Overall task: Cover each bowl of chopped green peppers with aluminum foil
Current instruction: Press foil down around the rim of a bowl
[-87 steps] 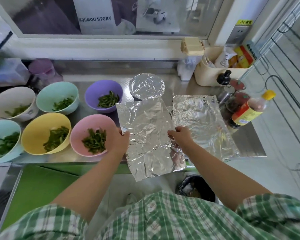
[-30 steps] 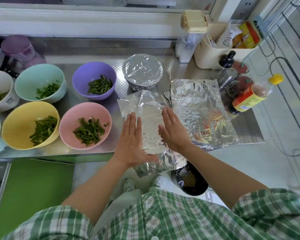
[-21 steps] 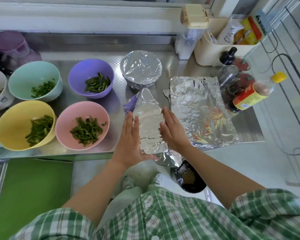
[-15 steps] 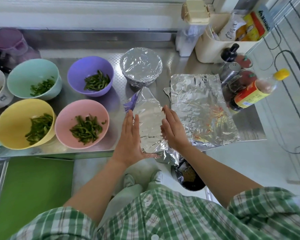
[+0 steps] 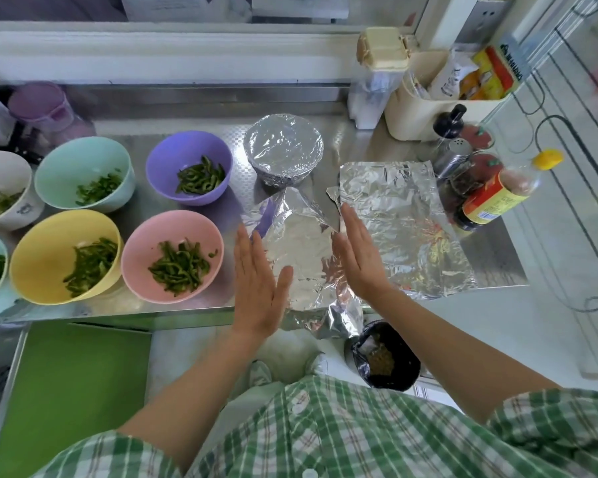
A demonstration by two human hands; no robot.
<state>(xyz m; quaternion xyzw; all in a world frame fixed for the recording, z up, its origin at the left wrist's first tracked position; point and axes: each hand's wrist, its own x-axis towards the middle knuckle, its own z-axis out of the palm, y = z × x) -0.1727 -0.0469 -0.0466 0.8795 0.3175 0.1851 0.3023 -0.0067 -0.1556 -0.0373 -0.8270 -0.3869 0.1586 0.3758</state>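
L hand (image 5: 258, 281) & R hand (image 5: 359, 257), fingers straight, press sides of foil sheet (image 5: 301, 257). Nothing gripped. Pink bowl (image 5: 145, 246) just left, uncovered.

Nothing legible anywhere. On the clear plastic sauce bottle with a yellow cap (image 5: 497, 198), a red-and-yellow label, print too small and blurred to read. On the blue packet (image 5: 513, 60) standing in the cream plastic caddy (image 5: 415, 112), white lettering, smeared past reading. On the white ceramic bowl (image 5: 4, 181), a small dark printed mark, unreadable. On the white sheet behind the window glass (image 5: 187, 5), faint lines, illegible.
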